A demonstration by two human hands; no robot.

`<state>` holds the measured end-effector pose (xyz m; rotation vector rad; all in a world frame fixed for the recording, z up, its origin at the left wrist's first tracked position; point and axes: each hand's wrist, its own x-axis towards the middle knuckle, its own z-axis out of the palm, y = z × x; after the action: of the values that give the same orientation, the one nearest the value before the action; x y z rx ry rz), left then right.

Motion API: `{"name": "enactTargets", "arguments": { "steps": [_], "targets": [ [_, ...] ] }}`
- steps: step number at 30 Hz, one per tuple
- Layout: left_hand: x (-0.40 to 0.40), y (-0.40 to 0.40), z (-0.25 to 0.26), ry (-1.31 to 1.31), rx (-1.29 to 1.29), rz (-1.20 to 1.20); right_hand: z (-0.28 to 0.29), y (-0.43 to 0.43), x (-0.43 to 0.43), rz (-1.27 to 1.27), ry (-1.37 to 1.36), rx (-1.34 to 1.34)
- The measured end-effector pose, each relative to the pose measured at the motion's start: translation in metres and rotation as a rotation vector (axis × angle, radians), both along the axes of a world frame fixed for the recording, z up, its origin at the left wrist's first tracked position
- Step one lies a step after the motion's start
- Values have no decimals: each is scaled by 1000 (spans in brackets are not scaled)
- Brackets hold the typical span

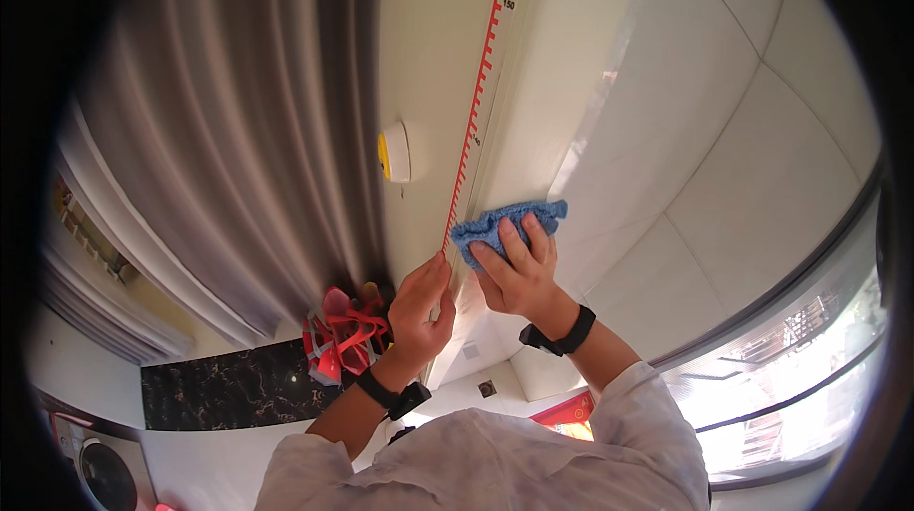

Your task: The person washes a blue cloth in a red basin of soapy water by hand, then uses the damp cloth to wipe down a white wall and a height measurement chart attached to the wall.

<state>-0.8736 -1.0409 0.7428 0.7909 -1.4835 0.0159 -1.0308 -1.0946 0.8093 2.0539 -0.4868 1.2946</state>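
Observation:
My right hand (pixel 521 264) presses a crumpled blue cloth (pixel 500 225) against the cream door frame (pixel 521 132), with its fingers spread over the cloth. To its left, my left hand (pixel 423 304) touches the frame's edge with its fingertips at the lower visible end of a red height-scale strip (pixel 475 111). Whether the left fingers grip the strip or only rest on it cannot be told. The strip bears numbers and turns green near the top. Both wrists wear black bands.
A white and yellow round fixture (pixel 396 152) sticks out left of the strip. Grey-brown curtains (pixel 285 118) hang at the left. Red bags (pixel 346 332) lie by a dark marbled surface (pixel 228 386). A front-loading washing machine (pixel 103 468) stands lower left; a bright window (pixel 785 382) is at right.

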Motion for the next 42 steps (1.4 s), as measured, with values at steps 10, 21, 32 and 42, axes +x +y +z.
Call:
{"name": "enactTargets", "arguments": {
  "steps": [10, 21, 32, 42],
  "targets": [
    [6, 2, -2, 15, 44, -25, 113, 0, 37, 27, -210, -63],
    [6, -6, -17, 181, 272, -124, 19, 3, -4, -78, 95, -43],
    [16, -8, -20, 188, 404, -202, -41, 25, 7, -159, 33, 126],
    [28, -7, -22, 178, 449, -191, 47, 3, 24, -77, -43, 27]
  ]
}}
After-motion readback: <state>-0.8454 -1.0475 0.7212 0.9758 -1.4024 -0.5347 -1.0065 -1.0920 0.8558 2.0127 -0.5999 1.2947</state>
